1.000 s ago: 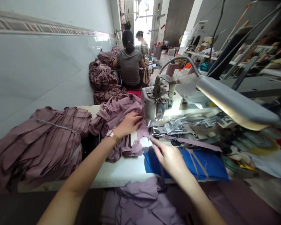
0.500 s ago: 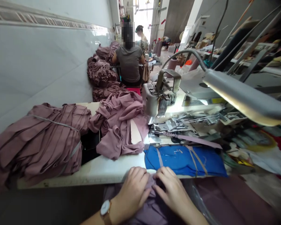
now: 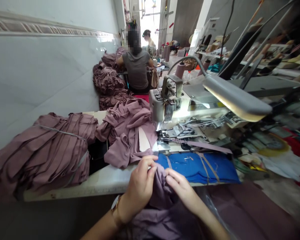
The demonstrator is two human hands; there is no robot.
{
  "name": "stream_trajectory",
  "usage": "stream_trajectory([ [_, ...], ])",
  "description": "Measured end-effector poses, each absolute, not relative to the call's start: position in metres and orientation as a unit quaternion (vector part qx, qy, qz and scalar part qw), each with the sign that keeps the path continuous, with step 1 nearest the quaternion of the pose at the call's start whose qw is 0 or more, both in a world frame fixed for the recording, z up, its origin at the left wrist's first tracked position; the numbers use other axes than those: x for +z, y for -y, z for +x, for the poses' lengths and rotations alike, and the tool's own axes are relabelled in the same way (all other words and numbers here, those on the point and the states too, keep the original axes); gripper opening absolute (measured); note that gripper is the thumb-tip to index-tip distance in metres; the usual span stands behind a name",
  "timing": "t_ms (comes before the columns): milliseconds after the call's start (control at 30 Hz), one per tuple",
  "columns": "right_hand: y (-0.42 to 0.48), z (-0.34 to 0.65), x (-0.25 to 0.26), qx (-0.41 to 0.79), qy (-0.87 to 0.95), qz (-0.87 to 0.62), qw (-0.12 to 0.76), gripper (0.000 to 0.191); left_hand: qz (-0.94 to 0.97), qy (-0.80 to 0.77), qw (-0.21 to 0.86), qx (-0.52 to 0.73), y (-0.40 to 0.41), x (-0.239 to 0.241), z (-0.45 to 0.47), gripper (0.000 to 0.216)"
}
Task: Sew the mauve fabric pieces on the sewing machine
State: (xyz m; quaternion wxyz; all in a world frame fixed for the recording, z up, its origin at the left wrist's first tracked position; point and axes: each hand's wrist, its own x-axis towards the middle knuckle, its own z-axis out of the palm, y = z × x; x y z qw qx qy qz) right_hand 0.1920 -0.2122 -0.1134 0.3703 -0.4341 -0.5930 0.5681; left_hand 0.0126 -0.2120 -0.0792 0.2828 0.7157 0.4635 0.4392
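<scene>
1. Mauve fabric, a garment piece (image 3: 162, 186), is bunched up between the two hands at the near edge of the sewing table (image 3: 107, 181); the rest of it spills down below the table edge toward the person's lap.
2. The left hand (image 3: 140, 186) grips the piece from the left, fingers curled and thumb pressed onto the cloth near the top of the bunch.
3. The right hand (image 3: 181, 188) pinches the same piece from the right, fingertips closed on a fold just beside the left hand's (the two sets of fingertips nearly meet).
4. A blue cloth pad (image 3: 202, 170) lies on the table right behind the hands, with thin mauve strips across it.
5. The sewing machine (image 3: 165, 103) stands behind the pad, its head to the left, and a mauve strip (image 3: 202, 145) runs from under its foot out to the right.
6. A grey lamp (image 3: 235, 96) on a bent arm hangs over the machine bed, lit underneath.
7. A loose heap of mauve garments (image 3: 127, 130) rests on the table left of the machine, touching its base.
8. Further left, a tied bundle of mauve pieces (image 3: 45, 150) lies flat, bound with a pale band (well apart from the hands).
9. Beyond, a person in a grey top (image 3: 137, 68) sits with their back turned at another table, with more mauve piles (image 3: 107, 81) stacked along the white wall (image 3: 40, 66).
</scene>
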Motion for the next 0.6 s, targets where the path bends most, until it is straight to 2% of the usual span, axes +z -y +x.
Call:
stream_trajectory([
  [133, 0.189, 0.185, -0.115, 0.627, 0.479, -0.395, 0.471, 0.027, 0.686, -0.462, 0.250, 0.503, 0.191, -0.067, 0.023, 0.010],
  [267, 0.177, 0.185, -0.115, 0.617, 0.464, -0.398, 0.496, 0.018, 0.658, -0.419, 0.361, 0.510, 0.184, -0.072, 0.028, 0.004],
  [333, 0.174, 0.187, -0.115, 0.588, 0.464, -0.416, 0.515, 0.017, 0.643, -0.415, 0.379, 0.520, 0.184, -0.077, 0.030, 0.003],
  [467, 0.172, 0.192, -0.114, 0.533, 0.458, -0.433, 0.565, 0.034, 0.713, -0.461, 0.263, 0.459, 0.177, -0.089, 0.028, 0.018],
  [533, 0.172, 0.194, -0.114, 0.540, 0.457, -0.415, 0.571, 0.043, 0.756, -0.493, 0.183, 0.390, 0.163, -0.095, 0.016, 0.029],
  [600, 0.174, 0.196, -0.115, 0.553, 0.466, -0.401, 0.562, 0.044, 0.764, -0.540, 0.133, 0.327, 0.142, -0.100, -0.006, 0.036],
])
